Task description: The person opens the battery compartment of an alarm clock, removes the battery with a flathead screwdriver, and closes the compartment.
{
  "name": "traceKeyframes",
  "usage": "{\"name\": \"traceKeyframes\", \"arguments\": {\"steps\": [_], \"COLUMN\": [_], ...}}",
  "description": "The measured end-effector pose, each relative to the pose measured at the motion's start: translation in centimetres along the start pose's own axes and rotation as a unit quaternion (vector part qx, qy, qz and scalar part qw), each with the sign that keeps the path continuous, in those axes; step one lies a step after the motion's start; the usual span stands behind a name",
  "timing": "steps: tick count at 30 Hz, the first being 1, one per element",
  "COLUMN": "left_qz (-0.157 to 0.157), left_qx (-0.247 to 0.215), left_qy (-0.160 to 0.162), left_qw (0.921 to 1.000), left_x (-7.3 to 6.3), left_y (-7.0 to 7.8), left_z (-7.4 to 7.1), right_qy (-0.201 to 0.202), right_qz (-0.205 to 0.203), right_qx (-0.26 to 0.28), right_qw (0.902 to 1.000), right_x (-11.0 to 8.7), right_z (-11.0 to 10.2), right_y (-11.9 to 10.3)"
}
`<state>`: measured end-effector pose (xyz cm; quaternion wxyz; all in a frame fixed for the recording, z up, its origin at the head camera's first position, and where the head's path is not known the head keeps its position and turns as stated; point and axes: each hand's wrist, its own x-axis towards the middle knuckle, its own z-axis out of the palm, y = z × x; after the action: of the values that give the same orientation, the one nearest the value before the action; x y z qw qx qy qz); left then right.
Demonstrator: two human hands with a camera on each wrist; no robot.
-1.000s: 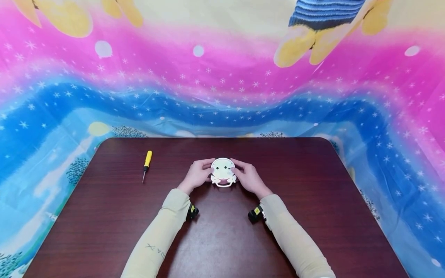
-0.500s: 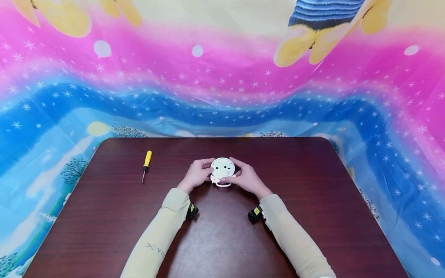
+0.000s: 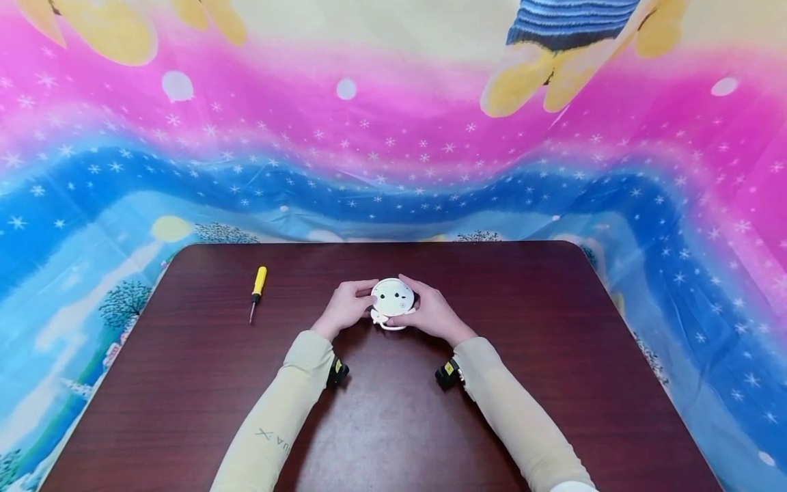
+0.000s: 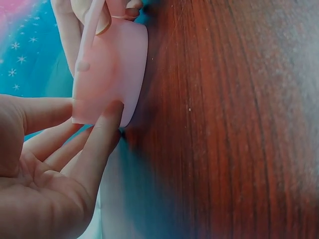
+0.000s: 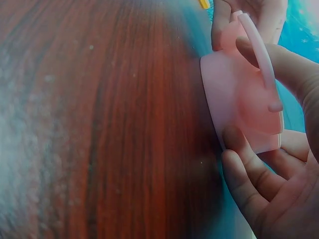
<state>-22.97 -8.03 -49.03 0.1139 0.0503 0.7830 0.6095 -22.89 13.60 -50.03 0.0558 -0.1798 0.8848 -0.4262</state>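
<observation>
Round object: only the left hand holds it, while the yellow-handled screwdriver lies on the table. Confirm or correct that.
Not right that only the left hand holds the round object: the head view shows the right hand gripping it too. The yellow-handled screwdriver does lie on the table.

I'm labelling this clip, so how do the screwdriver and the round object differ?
The screwdriver is long and slim; the round object is broad. The screwdriver is yellow-handled, the round object whitish-faced. The screwdriver lies untouched, while the left hand and right hand hold the round object. Both show black details.
</observation>
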Motion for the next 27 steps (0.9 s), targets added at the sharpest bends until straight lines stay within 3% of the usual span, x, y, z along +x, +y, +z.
{"name": "traceKeyframes", "arguments": {"steps": [7, 16, 27], "left_qz": [0.006, 0.038, 0.034], "left_qx": [-0.006, 0.014, 0.021], "left_qy": [0.006, 0.044, 0.090], "left_qw": [0.9999, 0.9982, 0.9951], "left_x": [0.2, 0.2, -0.2], "left_y": [-0.1, 0.5, 1.4], "left_z": [-0.7, -2.5, -5.1], "right_qy": [0.002, 0.008, 0.006], "right_qz": [-0.006, 0.005, 0.018], "right_qx": [-0.009, -0.012, -0.007], "right_qw": [0.9999, 0.9999, 0.9998], "right_x": [0.2, 0.1, -0.1], "right_z": [0.0, 0.0, -0.1], "right_y": [-0.1, 0.2, 0.2]}}
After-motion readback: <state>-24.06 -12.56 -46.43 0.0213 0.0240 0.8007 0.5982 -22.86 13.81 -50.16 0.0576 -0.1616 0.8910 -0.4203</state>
